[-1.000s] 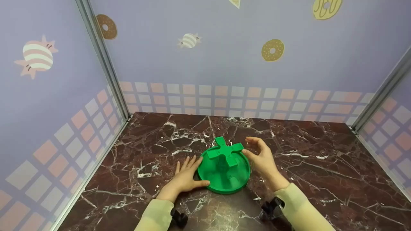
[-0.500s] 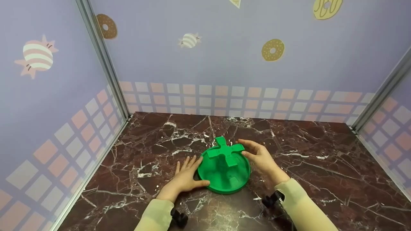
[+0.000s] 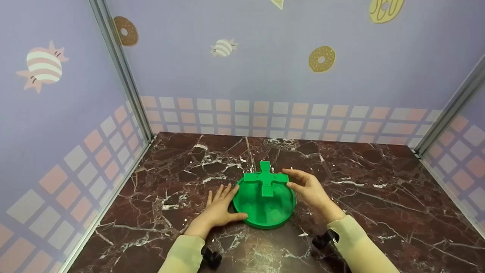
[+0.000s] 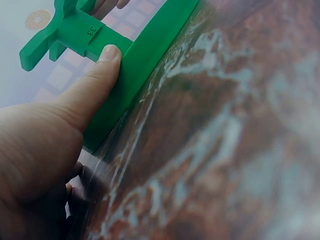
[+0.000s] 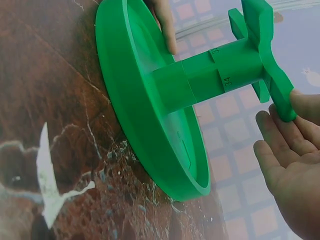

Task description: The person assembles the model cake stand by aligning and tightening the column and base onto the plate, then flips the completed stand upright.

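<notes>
A green round dish (image 3: pixel 261 218) stands on the table, with a thick upright post (image 5: pixel 200 77) rising from its middle and a four-armed cross-shaped knob (image 3: pixel 266 178) on top. Small printed numbers show on the post. My left hand (image 3: pixel 219 210) lies spread along the dish's left side, its thumb resting on the rim in the left wrist view and fingertips at the far left edge. At the knob's right arm, my right hand (image 3: pixel 308 189) pinches the tip between thumb and fingers, clearly seen in the right wrist view.
The table (image 3: pixel 182 163) is dark red marble-patterned with white veins. Lilac walls (image 3: pixel 265 76) with printed sweets and pink tiles close in the back and sides. Black wrist-worn devices (image 3: pixel 211 258) hang at both cuffs.
The cross-shaped knob has turned clockwise as seen from above, its right arm swinging toward me. My right hand has closed on that arm and followed it. The left hand has stayed still.
</notes>
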`<action>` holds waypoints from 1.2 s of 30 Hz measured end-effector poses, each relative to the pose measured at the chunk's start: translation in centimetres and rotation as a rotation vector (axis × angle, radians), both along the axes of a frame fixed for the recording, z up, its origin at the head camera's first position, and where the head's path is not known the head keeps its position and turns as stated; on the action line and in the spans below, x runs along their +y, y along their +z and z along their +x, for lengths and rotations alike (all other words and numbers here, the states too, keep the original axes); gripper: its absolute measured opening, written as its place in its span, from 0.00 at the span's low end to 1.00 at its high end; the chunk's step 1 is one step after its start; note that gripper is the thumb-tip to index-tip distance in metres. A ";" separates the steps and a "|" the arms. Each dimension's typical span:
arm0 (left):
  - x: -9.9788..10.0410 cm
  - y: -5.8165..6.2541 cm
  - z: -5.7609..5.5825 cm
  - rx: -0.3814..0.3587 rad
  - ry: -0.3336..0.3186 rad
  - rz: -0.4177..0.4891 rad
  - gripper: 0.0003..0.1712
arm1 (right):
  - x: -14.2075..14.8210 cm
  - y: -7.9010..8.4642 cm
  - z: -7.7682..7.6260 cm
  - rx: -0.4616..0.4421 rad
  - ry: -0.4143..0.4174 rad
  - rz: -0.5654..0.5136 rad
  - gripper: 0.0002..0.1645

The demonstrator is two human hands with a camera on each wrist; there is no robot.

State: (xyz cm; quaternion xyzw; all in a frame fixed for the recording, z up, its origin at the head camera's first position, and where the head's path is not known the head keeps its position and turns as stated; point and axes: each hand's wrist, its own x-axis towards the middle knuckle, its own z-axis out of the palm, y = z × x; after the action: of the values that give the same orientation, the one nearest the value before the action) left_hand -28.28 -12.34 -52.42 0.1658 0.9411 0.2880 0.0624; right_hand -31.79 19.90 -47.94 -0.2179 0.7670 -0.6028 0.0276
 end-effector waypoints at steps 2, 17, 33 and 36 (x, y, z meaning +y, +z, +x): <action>0.0 0.0 0.0 0.001 0.000 0.000 0.61 | 0.1 0.0 0.1 -0.001 0.009 -0.003 0.29; 0.0 -0.1 -0.1 0.006 -0.001 -0.014 0.62 | 0.4 0.0 0.7 -0.017 0.059 0.019 0.29; -0.1 0.0 0.0 -0.002 -0.007 -0.008 0.62 | -1.2 0.2 2.2 0.049 -0.004 0.115 0.28; -0.1 0.0 -0.1 -0.001 -0.010 -0.008 0.62 | -1.6 0.2 2.5 0.061 -0.039 0.128 0.27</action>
State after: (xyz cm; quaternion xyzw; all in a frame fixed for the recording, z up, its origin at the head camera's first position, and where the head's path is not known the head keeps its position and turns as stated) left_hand -28.35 -12.42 -52.44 0.1701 0.9414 0.2839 0.0647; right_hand -29.29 18.32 -47.71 -0.2187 0.8086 -0.5462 0.0062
